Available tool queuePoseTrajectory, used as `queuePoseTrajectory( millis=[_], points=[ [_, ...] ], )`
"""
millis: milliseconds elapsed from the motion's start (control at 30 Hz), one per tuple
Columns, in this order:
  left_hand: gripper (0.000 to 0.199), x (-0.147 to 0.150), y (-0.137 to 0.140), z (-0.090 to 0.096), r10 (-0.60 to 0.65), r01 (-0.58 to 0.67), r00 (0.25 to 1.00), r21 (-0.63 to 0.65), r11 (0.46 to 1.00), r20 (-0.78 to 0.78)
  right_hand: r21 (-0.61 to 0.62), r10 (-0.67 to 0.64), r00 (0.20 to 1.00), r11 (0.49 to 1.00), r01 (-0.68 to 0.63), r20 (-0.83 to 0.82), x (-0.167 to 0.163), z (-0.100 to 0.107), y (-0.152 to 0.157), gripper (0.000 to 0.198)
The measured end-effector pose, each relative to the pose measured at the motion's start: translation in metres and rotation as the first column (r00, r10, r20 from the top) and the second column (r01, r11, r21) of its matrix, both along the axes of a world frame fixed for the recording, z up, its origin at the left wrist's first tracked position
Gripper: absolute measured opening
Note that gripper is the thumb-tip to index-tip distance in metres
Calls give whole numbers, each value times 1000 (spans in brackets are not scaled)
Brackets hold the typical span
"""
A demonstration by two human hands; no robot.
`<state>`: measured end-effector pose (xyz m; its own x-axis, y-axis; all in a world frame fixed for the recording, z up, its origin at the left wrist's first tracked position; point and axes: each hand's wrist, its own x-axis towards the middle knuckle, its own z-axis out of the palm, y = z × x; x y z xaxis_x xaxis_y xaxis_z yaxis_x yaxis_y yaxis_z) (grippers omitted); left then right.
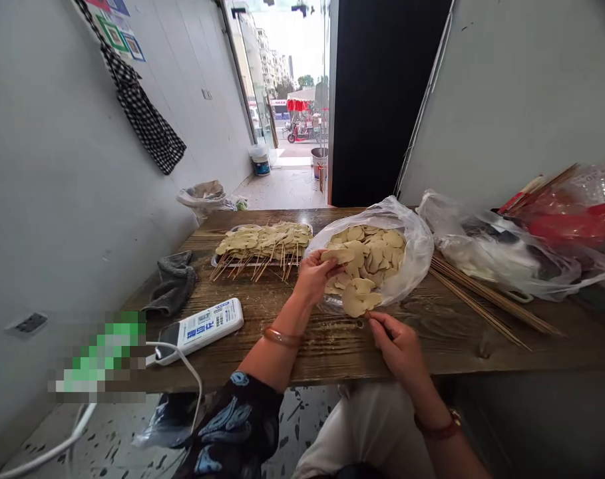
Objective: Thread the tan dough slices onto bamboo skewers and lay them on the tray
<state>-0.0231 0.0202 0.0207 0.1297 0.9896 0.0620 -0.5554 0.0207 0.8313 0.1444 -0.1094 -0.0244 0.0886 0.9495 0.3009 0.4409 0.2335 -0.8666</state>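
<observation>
My left hand (315, 276) pinches a thin, pale yellow food slice (338, 255) above the front left of an opened clear plastic bag (416, 256). A heap of similar slices (382, 249) fills the bag. My right hand (397, 342) is closed on a skewer near the table's front edge; most of the stick is hidden by fingers and food. Several slices threaded on that skewer (361, 297) fan out just before the bag. To the left, a tray (217, 261) bears a pile of filled skewers (265, 239), their bare stick ends pointing toward me.
Bare wooden skewers (486, 299) lie right of the bag, beside crumpled plastic bags (502, 246). A grey cloth (171, 283) and a white power bank (207, 327) with a cable (190, 366) are at the left. The wooden table (302, 352) ends just before my lap.
</observation>
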Motion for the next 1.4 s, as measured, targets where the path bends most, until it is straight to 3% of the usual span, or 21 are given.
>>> queuePoseTrajectory(
  millis=[600,1133,1400],
  points=[
    [25,7,-6,3,180,-174,977,56,983,-119,10,-24,998,1000,23,54,-2,-4,0,33],
    [27,6,-6,3,208,-198,969,83,977,-133,10,-15,999,1000,14,48,-3,-4,0,32],
    [20,8,-2,-4,196,-167,951,137,976,-237,27,-42,998,999,41,44,-5,-6,4,31]
  ],
)
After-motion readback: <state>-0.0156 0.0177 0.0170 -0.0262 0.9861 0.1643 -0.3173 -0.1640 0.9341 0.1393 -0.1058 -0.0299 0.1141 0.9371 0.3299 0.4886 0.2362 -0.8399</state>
